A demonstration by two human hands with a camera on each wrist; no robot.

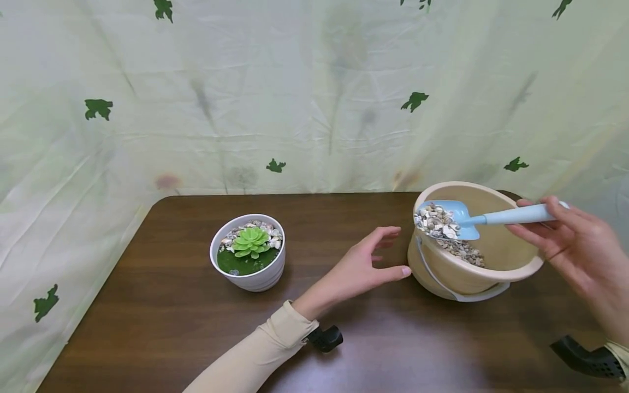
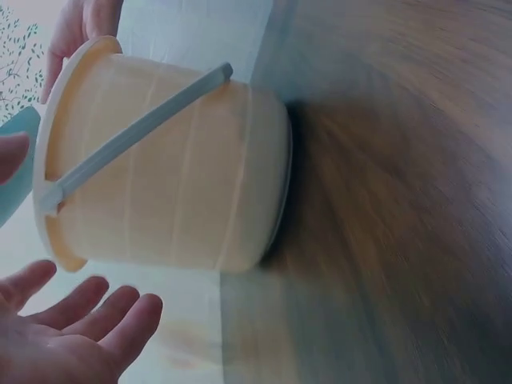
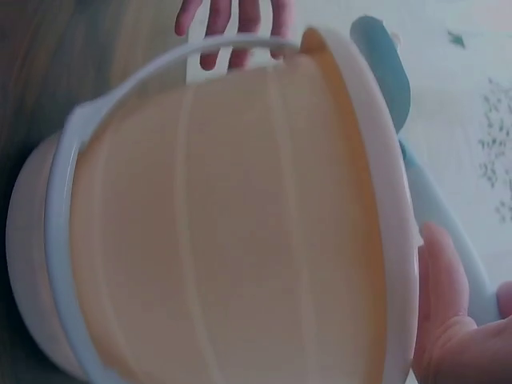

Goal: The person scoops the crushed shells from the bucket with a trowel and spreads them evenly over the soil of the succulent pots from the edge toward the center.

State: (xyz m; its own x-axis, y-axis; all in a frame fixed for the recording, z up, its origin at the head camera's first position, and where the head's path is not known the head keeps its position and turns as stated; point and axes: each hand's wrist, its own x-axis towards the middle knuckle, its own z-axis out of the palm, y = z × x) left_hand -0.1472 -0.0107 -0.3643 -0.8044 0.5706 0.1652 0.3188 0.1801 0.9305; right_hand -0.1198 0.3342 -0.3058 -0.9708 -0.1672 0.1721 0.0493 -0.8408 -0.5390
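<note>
A beige bucket (image 1: 511, 256) with a pale handle stands tilted at the right of the brown table (image 1: 162, 316), with pebbles (image 1: 464, 252) inside. My right hand (image 1: 572, 245) grips a light blue scoop (image 1: 459, 215) by its handle; the scoop is loaded with pebbles and hangs over the bucket's left rim. My left hand (image 1: 366, 267) is open just left of the bucket, its thumb near the wall. A white pot (image 1: 255, 275) with a green succulent (image 1: 251, 242) and pebbles sits further left. The left wrist view shows the bucket (image 2: 168, 160) and my open fingers (image 2: 104, 316).
A pale cloth with green leaf prints (image 1: 314, 93) hangs behind and along the left side of the table. The right wrist view is filled by the bucket (image 3: 232, 216), with the scoop (image 3: 384, 72) past its rim.
</note>
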